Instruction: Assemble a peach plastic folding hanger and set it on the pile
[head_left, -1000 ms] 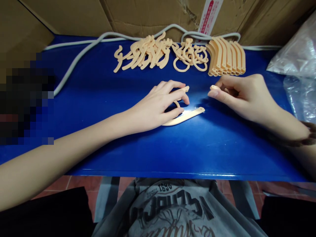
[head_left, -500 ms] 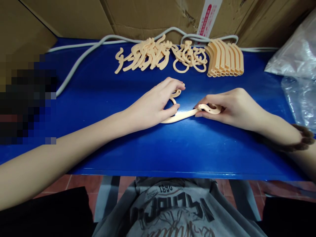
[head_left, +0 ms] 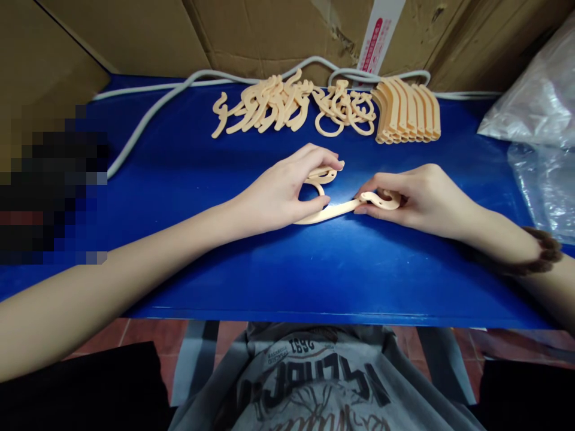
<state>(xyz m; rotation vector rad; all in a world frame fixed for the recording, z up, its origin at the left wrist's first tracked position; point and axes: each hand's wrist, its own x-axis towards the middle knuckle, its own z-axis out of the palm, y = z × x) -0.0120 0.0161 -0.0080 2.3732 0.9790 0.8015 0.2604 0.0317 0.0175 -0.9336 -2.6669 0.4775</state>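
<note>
A long curved peach plastic strip (head_left: 335, 211) lies on the blue table (head_left: 278, 269) between my hands. My left hand (head_left: 283, 191) is curled over its left end, thumb and fingers pinching a small peach ring-shaped piece (head_left: 320, 176) against it. My right hand (head_left: 417, 194) is closed on a small peach hook piece (head_left: 381, 199) pressed to the strip's right end.
At the table's back lie a pile of loose peach hook parts (head_left: 269, 105), a cluster of ring parts (head_left: 344, 108) and a neat row of curved strips (head_left: 406, 111). A grey cable (head_left: 148, 111) runs along the back. Cardboard boxes stand behind; plastic bags (head_left: 534, 131) lie at right.
My right hand came down from near the stacked strips and set its hook piece on the strip's right end. My left hand stayed put, shifting its fingers on the ring piece.
</note>
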